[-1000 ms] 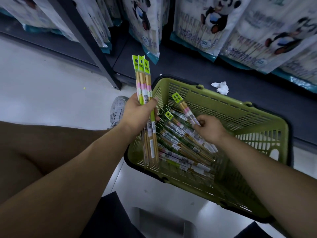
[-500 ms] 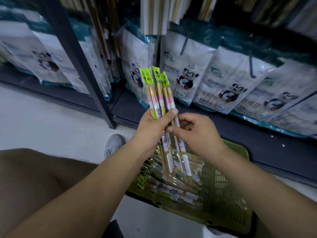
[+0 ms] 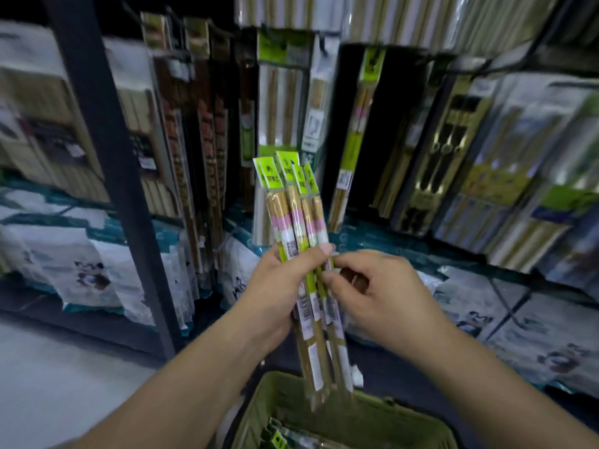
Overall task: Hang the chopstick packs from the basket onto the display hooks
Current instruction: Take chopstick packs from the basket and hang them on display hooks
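chopstick packs: green headers, pink-white bands | left hand grips bundle | right hand pinches one | basket lower in frame than before

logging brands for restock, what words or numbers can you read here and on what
No text reads clearly.
Clear chopstick packs with green header cards in the left hand: dark print, blurred.
White sticker on one pack: code, too small.
Hanging display packs: labels blurred.
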The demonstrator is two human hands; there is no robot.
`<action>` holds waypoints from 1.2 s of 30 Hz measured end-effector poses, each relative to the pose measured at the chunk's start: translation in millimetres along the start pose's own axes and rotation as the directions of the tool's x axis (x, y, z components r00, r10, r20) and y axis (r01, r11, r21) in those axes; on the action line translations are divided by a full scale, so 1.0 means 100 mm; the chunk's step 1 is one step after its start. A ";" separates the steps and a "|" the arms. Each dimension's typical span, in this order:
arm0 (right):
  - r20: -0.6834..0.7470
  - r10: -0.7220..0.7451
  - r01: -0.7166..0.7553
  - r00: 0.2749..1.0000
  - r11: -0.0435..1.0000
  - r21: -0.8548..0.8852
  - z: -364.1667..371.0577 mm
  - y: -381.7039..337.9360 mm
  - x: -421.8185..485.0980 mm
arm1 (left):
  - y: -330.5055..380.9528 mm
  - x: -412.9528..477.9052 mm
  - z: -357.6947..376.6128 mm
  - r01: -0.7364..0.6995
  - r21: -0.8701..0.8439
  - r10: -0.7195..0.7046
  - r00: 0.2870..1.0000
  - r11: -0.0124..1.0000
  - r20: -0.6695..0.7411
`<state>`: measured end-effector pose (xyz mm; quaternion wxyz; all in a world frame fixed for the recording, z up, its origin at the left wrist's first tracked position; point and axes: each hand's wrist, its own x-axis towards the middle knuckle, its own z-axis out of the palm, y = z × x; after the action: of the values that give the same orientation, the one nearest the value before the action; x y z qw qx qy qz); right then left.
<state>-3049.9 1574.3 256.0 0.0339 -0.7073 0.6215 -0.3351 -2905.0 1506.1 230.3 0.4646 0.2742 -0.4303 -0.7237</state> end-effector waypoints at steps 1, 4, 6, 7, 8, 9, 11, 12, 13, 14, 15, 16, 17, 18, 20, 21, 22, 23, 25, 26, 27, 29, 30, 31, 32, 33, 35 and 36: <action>-0.028 0.028 -0.027 0.999 0.999 0.029 -0.07 -0.01 0.07 | 0.07 0.04 0.03 -0.014 0.019 0.014 1.000 1.000 0.021; -0.076 0.130 -0.105 0.989 0.958 0.266 -0.25 -0.05 0.24 | 0.27 0.17 0.12 -0.066 0.099 0.059 0.996 0.993 0.072; -0.067 0.148 -0.112 0.987 0.921 0.374 -0.37 -0.08 0.32 | 0.40 0.25 0.17 -0.124 0.162 0.110 0.990 0.979 0.093; -0.052 0.143 -0.107 0.988 0.899 0.424 -0.43 -0.10 0.36 | 0.45 0.30 0.20 -0.153 0.186 0.137 0.986 0.971 0.098; -0.040 0.133 -0.099 0.990 0.881 0.462 -0.50 -0.13 0.40 | 0.51 0.34 0.21 -0.177 0.200 0.158 0.982 0.964 0.105; -0.046 0.123 -0.086 0.991 0.872 0.481 -0.56 -0.14 0.45 | 0.55 0.38 0.23 -0.200 0.215 0.178 0.977 0.956 0.119; -0.115 0.143 -0.068 0.983 0.865 0.497 -0.65 -0.16 0.57 | 0.59 0.45 0.24 -0.247 0.268 0.211 0.965 0.931 0.154; -0.161 0.167 -0.061 0.973 0.854 0.516 -0.68 -0.18 0.64 | 0.59 0.47 0.24 -0.258 0.290 0.219 0.963 0.922 0.159; -0.197 0.189 -0.056 0.962 0.844 0.533 -0.71 -0.19 0.72 | 0.59 0.48 0.25 -0.262 0.306 0.223 0.962 0.915 0.158; -0.227 0.199 -0.050 0.953 0.845 0.532 -0.73 -0.21 0.81 | 0.59 0.49 0.25 -0.267 0.317 0.226 0.961 0.910 0.161; -0.254 0.197 -0.042 0.947 0.860 0.509 -0.74 -0.24 0.89 | 0.59 0.50 0.26 -0.274 0.332 0.229 0.959 0.903 0.167; -0.272 0.193 -0.042 0.943 0.877 0.479 -0.75 -0.27 0.97 | 0.59 0.50 0.28 -0.283 0.350 0.235 0.957 0.893 0.172; -0.283 0.192 -0.044 0.940 0.889 0.455 -0.75 -0.29 1.04 | 0.60 0.49 0.30 -0.295 0.372 0.248 0.954 0.880 0.172; -0.286 0.191 -0.049 0.939 0.897 0.439 -0.74 -0.31 1.09 | 0.63 0.48 0.31 -0.307 0.393 0.259 0.951 0.867 0.170; -0.277 0.190 -0.054 0.942 0.900 0.433 -0.73 -0.34 1.17 | 0.67 0.49 0.32 -0.331 0.422 0.284 0.943 0.844 0.171; -0.280 0.187 -0.050 0.942 0.900 0.433 -0.74 -0.35 1.20 | 0.69 0.49 0.32 -0.344 0.422 0.302 0.939 0.839 0.166; -0.292 0.186 -0.045 0.938 0.901 0.431 -0.75 -0.35 1.22 | 0.70 0.50 0.32 -0.345 0.407 0.309 0.939 0.846 0.153; -0.312 0.191 -0.038 0.931 0.899 0.436 -0.76 -0.35 1.24 | 0.71 0.51 0.32 -0.339 0.389 0.310 0.941 0.857 0.138; -0.345 0.242 -0.042 0.907 0.866 0.498 -0.79 -0.34 1.29 | 0.73 0.52 0.31 -0.315 0.349 0.301 0.949 0.883 0.095; -0.347 0.280 -0.050 0.895 0.836 0.546 -0.81 -0.34 1.32 | 0.74 0.53 0.31 -0.299 0.352 0.293 0.953 0.887 0.072; -0.344 0.311 -0.056 0.886 0.808 0.586 -0.83 -0.34 1.35 | 0.75 0.54 0.31 -0.295 0.357 0.296 0.954 0.887 0.052; -0.339 0.332 -0.061 0.880 0.787 0.614 -0.83 -0.34 1.39 | 0.76 0.56 0.30 -0.283 0.345 0.291 0.956 0.895 0.028; -0.340 0.334 -0.063 0.879 0.789 0.612 -0.83 -0.34 1.41 | 0.77 0.58 0.31 -0.280 0.333 0.287 0.957 0.900 0.027; -0.344 0.334 -0.064 0.877 0.792 0.607 -0.82 -0.35 1.42 | 0.77 0.58 0.31 -0.280 0.326 0.287 0.958 0.903 0.029; -0.348 0.336 -0.064 0.875 0.794 0.604 -0.82 -0.35 1.43 | 0.77 0.59 0.31 -0.282 0.322 0.289 0.957 0.904 0.027; -0.350 0.339 -0.065 0.873 0.793 0.606 -0.81 -0.35 1.45 | 0.77 0.60 0.31 -0.288 0.315 0.296 0.955 0.904 0.024; -0.349 0.348 -0.068 0.870 0.786 0.614 -0.81 -0.35 1.47 | 0.76 0.62 0.30 -0.301 0.316 0.306 0.951 0.900 0.035; -0.347 0.350 -0.071 0.870 0.786 0.614 -0.81 -0.34 1.48 | 0.76 0.62 0.29 -0.313 0.319 0.317 0.948 0.895 0.041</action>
<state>-3062.0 1478.6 397.9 0.1447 -0.4910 0.5562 -0.6548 -2920.9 1445.2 310.8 0.5272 0.2774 -0.5782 -0.5575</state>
